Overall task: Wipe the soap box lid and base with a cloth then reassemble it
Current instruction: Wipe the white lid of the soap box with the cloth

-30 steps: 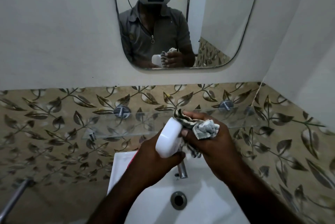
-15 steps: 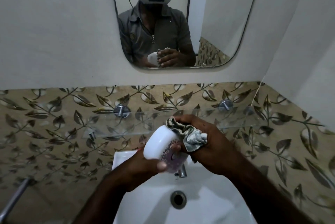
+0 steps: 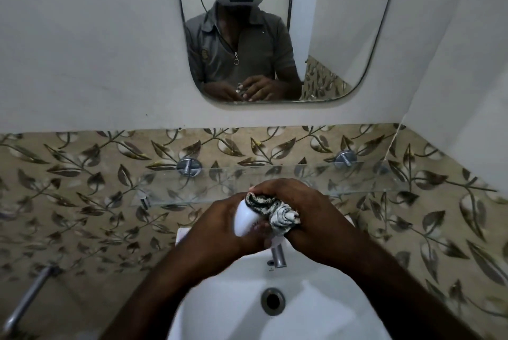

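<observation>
Cupping the white soap box piece [image 3: 245, 219] from its left, the left hand [image 3: 220, 225] grips it above the sink [image 3: 225, 309]; the right hand [image 3: 310, 218] clenches a bunched cloth [image 3: 275, 210] against its right side.

Left hand [image 3: 220, 225] and right hand [image 3: 308, 218] clenched together, forearms converging.

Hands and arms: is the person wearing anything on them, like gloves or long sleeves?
No gloves: the left hand and right hand are bare, and both forearms are uncovered. No watch or rings show. The mirror reflects a short-sleeved grey shirt.
</observation>
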`<state>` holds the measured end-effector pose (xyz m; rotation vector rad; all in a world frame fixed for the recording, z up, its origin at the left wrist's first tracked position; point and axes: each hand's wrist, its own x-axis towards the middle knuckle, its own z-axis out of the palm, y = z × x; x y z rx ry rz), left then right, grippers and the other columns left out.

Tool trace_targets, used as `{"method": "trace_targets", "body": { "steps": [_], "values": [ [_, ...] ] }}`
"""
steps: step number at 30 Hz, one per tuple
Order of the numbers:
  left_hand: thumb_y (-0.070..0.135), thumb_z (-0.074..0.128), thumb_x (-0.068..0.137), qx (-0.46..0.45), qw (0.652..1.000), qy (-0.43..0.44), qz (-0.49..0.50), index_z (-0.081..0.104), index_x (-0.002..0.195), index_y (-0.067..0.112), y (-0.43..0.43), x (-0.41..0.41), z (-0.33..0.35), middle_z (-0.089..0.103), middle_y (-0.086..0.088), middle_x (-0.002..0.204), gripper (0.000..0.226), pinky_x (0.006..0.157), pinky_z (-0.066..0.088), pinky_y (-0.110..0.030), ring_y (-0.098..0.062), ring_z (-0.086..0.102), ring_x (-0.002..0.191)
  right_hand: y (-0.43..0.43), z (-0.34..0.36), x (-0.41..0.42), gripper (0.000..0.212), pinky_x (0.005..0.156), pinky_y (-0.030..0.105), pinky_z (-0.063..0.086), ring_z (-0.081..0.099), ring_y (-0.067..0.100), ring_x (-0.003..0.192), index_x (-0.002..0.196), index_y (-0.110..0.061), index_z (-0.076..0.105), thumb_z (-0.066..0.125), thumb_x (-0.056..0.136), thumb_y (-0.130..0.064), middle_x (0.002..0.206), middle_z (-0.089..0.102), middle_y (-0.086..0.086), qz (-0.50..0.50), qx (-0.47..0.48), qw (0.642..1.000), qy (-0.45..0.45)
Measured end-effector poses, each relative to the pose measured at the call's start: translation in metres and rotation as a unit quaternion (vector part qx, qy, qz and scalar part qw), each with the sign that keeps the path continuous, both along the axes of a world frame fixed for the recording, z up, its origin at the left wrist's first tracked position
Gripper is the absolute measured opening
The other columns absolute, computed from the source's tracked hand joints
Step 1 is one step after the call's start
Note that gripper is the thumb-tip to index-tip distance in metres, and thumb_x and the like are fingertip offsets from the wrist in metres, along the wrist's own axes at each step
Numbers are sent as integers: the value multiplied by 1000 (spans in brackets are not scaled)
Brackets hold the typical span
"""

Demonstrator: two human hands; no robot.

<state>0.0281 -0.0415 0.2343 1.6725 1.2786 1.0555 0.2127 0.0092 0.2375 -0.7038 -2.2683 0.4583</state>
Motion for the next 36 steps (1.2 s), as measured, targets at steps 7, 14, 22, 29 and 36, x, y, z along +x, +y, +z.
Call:
{"method": "trace_targets", "body": {
  "steps": [7, 14, 22, 29, 36],
  "values": [
    [1, 73, 77, 57, 995, -15, 84, 71, 95, 24, 2, 18, -15, 76, 11, 90, 29, 69, 49, -13, 0, 69, 83, -1, -6, 4, 64, 102, 29, 46, 56, 2, 120, 122, -24, 63, 62, 70, 13, 124, 65, -11, -24, -35, 998, 41],
    [4, 67, 82, 92, 990, -75, 76, 67, 78, 5, 1, 20, -17, 70, -15, 73, 5, 60, 47, -30, -9, 61, 69, -20, -11, -10, 65, 108, 28, 39, 53, 15, 126, 123, -15, 64, 71, 64, 11, 132, 61, 3, -59, 106, 993, 13],
    [0, 66, 74, 121, 986, -2, 115, 67, 83, 39, -7, 28, -13, 64, 27, 62, 39, 56, 40, -14, 15, 54, 57, -2, -26, -12, 74, 106, 26, 42, 57, 5, 122, 124, -25, 63, 61, 64, 19, 124, 62, -13, -157, -39, 978, 132],
    [8, 60, 80, 140, 982, -23, 126, 70, 86, 18, -6, 25, -17, 74, 3, 79, 15, 68, 57, -36, -14, 70, 77, -27, -27, -20, 56, 115, 34, 31, 45, 17, 134, 132, -16, 56, 50, 78, -1, 138, 55, 2, -80, 112, 988, 66],
    [4, 63, 77, 166, 980, 1, 111, 74, 99, 31, -6, 29, -13, 74, 21, 93, 36, 80, 51, -16, 5, 66, 93, -27, -24, -25, 72, 112, 32, 35, 47, 8, 132, 131, -25, 56, 56, 67, 9, 134, 55, -9, -134, 16, 981, 137]
  ]
}}
